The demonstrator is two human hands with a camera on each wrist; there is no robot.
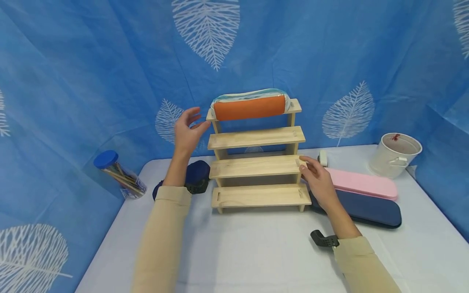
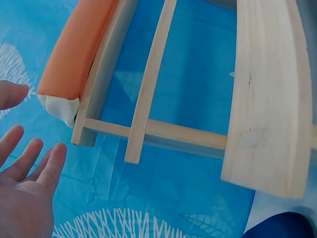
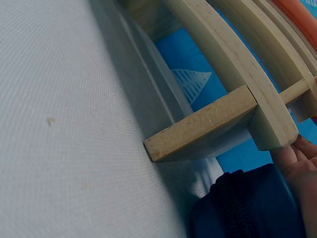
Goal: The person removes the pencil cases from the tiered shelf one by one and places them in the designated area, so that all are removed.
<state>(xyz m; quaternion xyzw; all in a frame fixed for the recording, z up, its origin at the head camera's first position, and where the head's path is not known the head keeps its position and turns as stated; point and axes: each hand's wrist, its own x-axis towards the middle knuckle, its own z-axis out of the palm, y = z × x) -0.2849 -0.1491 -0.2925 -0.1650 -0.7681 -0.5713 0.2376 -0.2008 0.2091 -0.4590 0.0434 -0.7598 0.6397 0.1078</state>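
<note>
A four-tier wooden step shelf (image 1: 256, 167) stands on the white table. Along its top tier lies an orange pencil case (image 1: 250, 109) with white and teal above the orange. Beside the case's left end is my left hand (image 1: 187, 132), fingers spread and slightly bent, with nothing in them. The left wrist view shows a gap between those fingertips (image 2: 59, 151) and the white end of the case. At the shelf's right side, my right hand (image 1: 318, 181) grips the end of the second tier from the bottom between thumb and fingers. In the right wrist view the hand is mostly cut off.
Right of the shelf lie a dark navy case (image 1: 366, 208) and a pink case (image 1: 360, 183), with a white pail (image 1: 397, 152) behind. A dark blue pouch (image 1: 198, 171) sits left of the shelf. Farther left leans a blue-lidded jar of sticks (image 1: 122, 175). Blue cloth hangs behind.
</note>
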